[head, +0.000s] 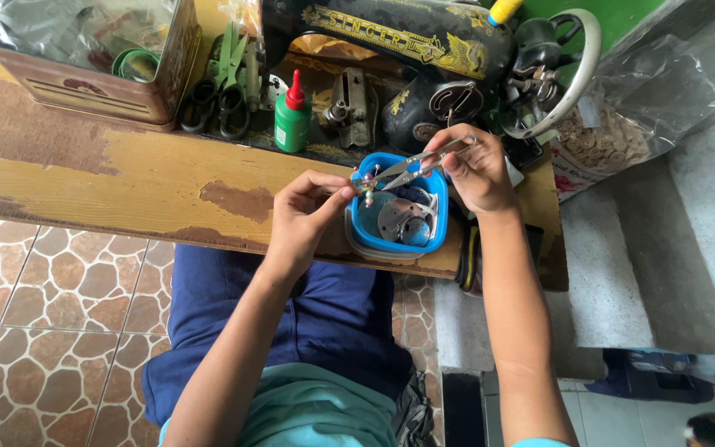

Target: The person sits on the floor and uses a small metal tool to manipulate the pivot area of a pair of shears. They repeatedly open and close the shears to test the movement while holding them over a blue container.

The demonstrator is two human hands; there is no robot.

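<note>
Snips (411, 165) are in my right hand (477, 170), pinched by thumb and fingers, with the metal tips pointing to my left hand (308, 215). My left hand is closed narrow on a small part (366, 184) with a purple bead on it (too small for me to tell what it is), and the tips of the snips meet this part. Both hands are over a blue tub (399, 217), which stands on the front edge of the wooden surface (126, 178). Inside the tub I see a round metal plate and some blue pieces.

Behind the tub is a black sewing machine (424, 50) with gold decoration. Just beside its base stands a green bottle (293, 116) with a red cap, upright. To the left of the bottle lie green scissors (227, 79), and farther left is a square tin (93, 58) with plastic bags inside. A clear bag (622, 116) with pale small things leans at the right of the machine. Under the surface I see my blue trousers and a stone-pattern floor (35, 331).
</note>
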